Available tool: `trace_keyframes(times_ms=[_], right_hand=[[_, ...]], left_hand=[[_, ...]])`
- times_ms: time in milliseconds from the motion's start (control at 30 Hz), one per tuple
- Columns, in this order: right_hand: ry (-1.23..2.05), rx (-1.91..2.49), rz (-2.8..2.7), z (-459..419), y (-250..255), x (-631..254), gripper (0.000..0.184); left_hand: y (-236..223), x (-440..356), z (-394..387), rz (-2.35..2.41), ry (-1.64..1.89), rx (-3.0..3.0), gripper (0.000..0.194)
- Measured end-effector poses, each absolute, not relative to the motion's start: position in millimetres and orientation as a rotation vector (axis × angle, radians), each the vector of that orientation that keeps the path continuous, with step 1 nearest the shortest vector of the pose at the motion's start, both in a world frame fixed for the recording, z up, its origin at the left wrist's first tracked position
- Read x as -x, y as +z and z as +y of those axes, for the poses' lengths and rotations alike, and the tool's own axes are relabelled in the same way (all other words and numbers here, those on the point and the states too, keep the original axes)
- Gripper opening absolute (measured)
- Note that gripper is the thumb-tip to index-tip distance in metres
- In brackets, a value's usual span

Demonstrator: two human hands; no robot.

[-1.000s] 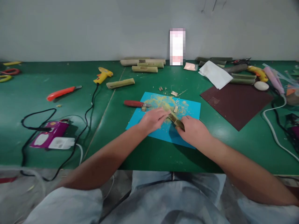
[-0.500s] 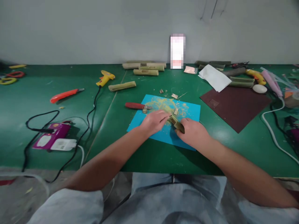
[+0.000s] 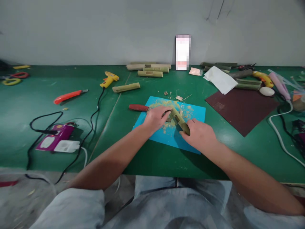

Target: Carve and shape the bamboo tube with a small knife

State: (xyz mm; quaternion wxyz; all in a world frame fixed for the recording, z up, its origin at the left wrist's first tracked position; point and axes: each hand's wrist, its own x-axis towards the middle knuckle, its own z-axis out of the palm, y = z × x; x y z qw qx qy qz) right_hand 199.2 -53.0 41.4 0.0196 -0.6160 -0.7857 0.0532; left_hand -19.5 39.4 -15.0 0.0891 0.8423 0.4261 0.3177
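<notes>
A short green bamboo piece [image 3: 180, 120] lies tilted over the blue mat [image 3: 195, 116], which is strewn with yellowish shavings [image 3: 164, 105]. My right hand [image 3: 199, 136] is closed around the near end of the bamboo piece. My left hand [image 3: 156, 118] is curled at its far end, fingers bent over a small dark thing I cannot make out. A red-handled knife [image 3: 138, 107] lies on the table just left of my left hand, at the mat's edge.
On the green table [image 3: 35, 127]: an orange utility knife [image 3: 69, 94], a yellow glue gun [image 3: 108, 79] with black cord, a purple and white device [image 3: 54, 142], more bamboo sections [image 3: 149, 70], white paper [image 3: 220, 79], a dark brown sheet [image 3: 240, 108], white cable [image 3: 278, 133].
Both hands with the bamboo piece have shifted slightly away from me over the mat. The bamboo's far end now points more towards the shavings. The camera has tilted a little.
</notes>
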Motion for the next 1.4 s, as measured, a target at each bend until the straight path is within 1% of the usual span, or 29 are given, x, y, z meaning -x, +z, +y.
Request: trace_keyframes(times_ms=[233,367,500,667,800,900,1067,1167,1300,1400], right_hand=[[0.229,1.902,-2.455,-55.5,40.6,-194.2,0.021],[0.235,1.898,-2.453,-56.1,40.5,-194.2,0.021],[0.256,1.899,-2.458,-55.5,39.7,-194.9,0.022],[0.263,1.919,-2.42,-54.0,37.5,-196.2,0.022],[0.294,1.935,-2.426,-53.6,37.4,-196.3,0.023],[0.295,1.936,-2.419,-53.5,37.6,-196.5,0.023],[0.31,1.951,-2.431,-52.9,37.1,-196.7,0.024],[0.301,1.962,-2.415,-53.2,38.3,-196.1,0.024],[0.312,1.952,-2.439,-53.9,40.4,-195.5,0.023],[0.28,1.964,-2.429,-54.0,40.9,-195.6,0.023]], left_hand=[[-8.4,6.9,25.1,0.998,0.723,-2.616,0.031],[-6.2,8.7,29.4,1.217,0.841,-2.585,0.031],[-7.7,6.7,21.8,1.009,0.72,-2.644,0.032],[-8.9,1.1,19.2,1.14,0.8,-2.602,0.031],[-8.4,-0.6,19.1,1.046,0.667,-2.661,0.035],[-7.7,0.4,18.6,1.179,0.761,-2.631,0.035],[-9.2,1.3,15.8,0.993,0.672,-2.691,0.034],[-9.3,1.5,17.0,1.171,0.768,-2.631,0.032],[-7.3,0.9,16.1,0.969,0.621,-2.689,0.035],[-6.4,1.9,17.9,1.08,0.731,-2.654,0.035]])
